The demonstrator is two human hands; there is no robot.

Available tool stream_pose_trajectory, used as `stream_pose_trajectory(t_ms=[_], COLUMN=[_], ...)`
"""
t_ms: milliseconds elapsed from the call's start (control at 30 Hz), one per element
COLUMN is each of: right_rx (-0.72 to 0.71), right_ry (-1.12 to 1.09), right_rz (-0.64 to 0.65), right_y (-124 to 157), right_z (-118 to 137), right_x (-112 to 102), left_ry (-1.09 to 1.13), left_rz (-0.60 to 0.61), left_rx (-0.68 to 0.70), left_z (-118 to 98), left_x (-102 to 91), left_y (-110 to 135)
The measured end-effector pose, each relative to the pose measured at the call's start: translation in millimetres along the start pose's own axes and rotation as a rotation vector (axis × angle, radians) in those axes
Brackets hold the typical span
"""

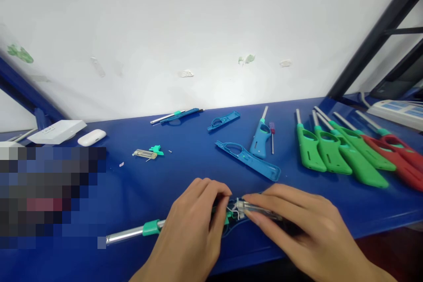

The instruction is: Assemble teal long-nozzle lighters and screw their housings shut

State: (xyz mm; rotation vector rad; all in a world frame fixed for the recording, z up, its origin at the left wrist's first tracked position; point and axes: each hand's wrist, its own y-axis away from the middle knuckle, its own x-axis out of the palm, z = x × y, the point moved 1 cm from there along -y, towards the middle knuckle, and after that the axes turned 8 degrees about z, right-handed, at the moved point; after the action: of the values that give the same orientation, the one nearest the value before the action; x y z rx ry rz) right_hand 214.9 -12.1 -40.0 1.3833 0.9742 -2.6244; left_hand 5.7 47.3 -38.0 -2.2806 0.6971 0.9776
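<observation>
Between my hands lies an opened gas lighter with a long metal tube (125,234) and a teal collar (151,228). My left hand (194,224) is closed over its middle, thumb and fingers pressed on the inner parts; what exactly they pinch is hidden. My right hand (304,224) grips a clear fuel tank (257,209) between thumb and fingers, its whitish valve end at the lighter's inside. Thin white wire shows between the two hands. Above them lies an empty blue lighter shell half (247,161). Much of the opened lighter's body is covered by my hands.
A blue lighter (260,139) and a small screwdriver (272,136) lie behind, with another shell half (224,120). Several green lighters (310,150) and red lighters (393,163) are at right. A loose clear tank (145,154) and a white case (91,137) sit left.
</observation>
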Motion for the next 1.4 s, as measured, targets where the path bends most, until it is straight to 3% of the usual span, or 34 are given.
stream_pose_trajectory(t_ms=[600,1400], right_rx=[0.029,0.036], right_ry=[-0.003,-0.013], right_rz=[-0.015,0.013], right_y=[-1.5,-2.8], right_z=[-3.3,-2.7], right_x=[-1.0,-0.8], left_ry=[-0.004,-0.012], left_rz=[-0.166,-0.127], left_rx=[0.08,0.084], left_z=[-3.8,-7.5], left_x=[1.6,-0.8], left_y=[4.3,4.8])
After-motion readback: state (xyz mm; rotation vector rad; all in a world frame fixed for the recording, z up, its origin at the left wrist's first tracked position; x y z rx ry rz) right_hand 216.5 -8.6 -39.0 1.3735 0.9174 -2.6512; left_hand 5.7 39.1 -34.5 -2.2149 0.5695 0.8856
